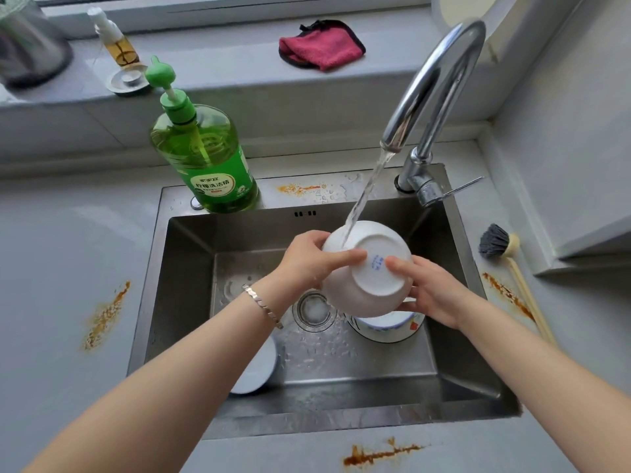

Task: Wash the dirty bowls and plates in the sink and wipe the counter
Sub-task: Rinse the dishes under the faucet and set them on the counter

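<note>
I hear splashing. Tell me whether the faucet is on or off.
On. A stream of water runs from the faucet spout onto the upturned white bowl.

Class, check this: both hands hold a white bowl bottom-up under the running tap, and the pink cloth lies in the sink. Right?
No: the head view shows the pink cloth on the window ledge, not in the sink. The rest stands.

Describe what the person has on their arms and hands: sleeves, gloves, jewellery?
No gloves on the left hand or the right hand, and both forearms are bare with no sleeve in view. The left wrist carries a thin silver-coloured bracelet of flat links. The right wrist is bare; no ring shows on the visible fingers.
</note>
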### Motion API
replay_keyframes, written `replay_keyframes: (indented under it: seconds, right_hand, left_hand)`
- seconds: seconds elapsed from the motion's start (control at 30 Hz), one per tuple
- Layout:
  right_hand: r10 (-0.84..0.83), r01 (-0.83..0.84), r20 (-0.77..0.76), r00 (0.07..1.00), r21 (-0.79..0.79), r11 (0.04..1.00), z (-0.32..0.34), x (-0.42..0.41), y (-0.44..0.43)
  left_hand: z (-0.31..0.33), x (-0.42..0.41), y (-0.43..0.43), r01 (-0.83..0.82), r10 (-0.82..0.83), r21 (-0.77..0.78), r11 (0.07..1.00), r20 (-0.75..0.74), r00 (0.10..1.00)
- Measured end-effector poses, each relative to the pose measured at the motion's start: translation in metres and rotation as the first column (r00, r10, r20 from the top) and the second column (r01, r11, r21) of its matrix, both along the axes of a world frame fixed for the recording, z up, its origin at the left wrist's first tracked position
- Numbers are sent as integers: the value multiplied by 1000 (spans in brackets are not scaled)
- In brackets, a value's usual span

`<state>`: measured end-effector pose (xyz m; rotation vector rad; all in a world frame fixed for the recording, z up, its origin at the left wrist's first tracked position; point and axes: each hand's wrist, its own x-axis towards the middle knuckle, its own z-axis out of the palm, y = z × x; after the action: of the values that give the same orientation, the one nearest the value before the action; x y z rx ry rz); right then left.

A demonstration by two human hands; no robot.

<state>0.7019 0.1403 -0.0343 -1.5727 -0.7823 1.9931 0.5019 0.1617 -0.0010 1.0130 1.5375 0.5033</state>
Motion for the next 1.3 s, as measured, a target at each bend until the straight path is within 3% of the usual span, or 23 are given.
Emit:
replay_keyframes:
  seconds: [0.2, 0.3, 0.37, 0.43, 0.5, 0.57, 0.63, 0.7, 0.77, 0.83, 0.9, 0.93, 1.0, 1.1, 1.2, 1.3]
  right_hand:
    - [0, 3, -70, 998, 47, 999, 5, -41, 13]
    - [42, -39, -20, 999, 124, 991, 14, -64, 29]
    - [56, -67, 57, 997, 206, 976, 16, -72, 34]
    - [62, -106, 143, 988, 324, 940, 18, -75, 33]
    - [92, -221, 275, 957, 489, 844, 22, -71, 24]
    - [137, -403, 434, 890, 611, 681, 25, -65, 9]
    - [130, -567, 583, 802, 673, 475, 26, -59, -6]
    - [114, -631, 643, 758, 677, 380, 25, -49, -17]
    - [178, -612, 607, 775, 650, 451, 21, -38, -22]
    - [222, -457, 449, 865, 525, 718, 17, -31, -23]
    - [98, -128, 129, 987, 249, 960, 12, -28, -21]
    - [14, -11, -45, 999, 70, 997, 6, -27, -19]
    - [-95, 59, -262, 961, -140, 988, 1, -30, -20]
    - [-203, 196, -340, 918, -54, 979, -2, -34, -20]
    - [-168, 207, -211, 963, 179, 962, 7, -38, -14]
    - [-34, 38, -19, 999, 311, 950, 25, -41, -2]
  left_hand:
    - [-1, -44, -13, -123, 118, 37, 992, 110, 987]
    - [-1, -62, -17, -176, 170, 19, 984, 185, 968]
    - [1, -66, -20, -209, 214, -42, 977, 208, 954]
    - [7, -67, -21, -253, 303, -212, 944, 248, 920]
    - [12, -67, -19, -227, 376, -427, 875, 306, 874]
    - [13, -64, -18, -170, 410, -574, 801, 319, 854]
    - [12, -53, -20, -137, 436, -651, 746, 324, 840]
    - [9, -40, -26, -152, 465, -656, 740, 335, 819]
    - [2, -30, -34, -228, 485, -576, 785, 341, 805]
    - [-4, -25, -39, -293, 431, -400, 868, 317, 845]
    - [-4, -21, -40, -283, 330, -192, 940, 290, 898]
    - [-3, -20, -41, -268, 283, -93, 959, 293, 913]
    - [-2, -21, -40, -233, 198, 67, 970, 334, 922]
    - [-6, -24, -37, -246, 145, 181, 952, 443, 885]
    - [-14, -26, -32, -303, 228, 97, 948, 458, 859]
    - [-27, -24, -31, -372, 404, -168, 913, 514, 757]
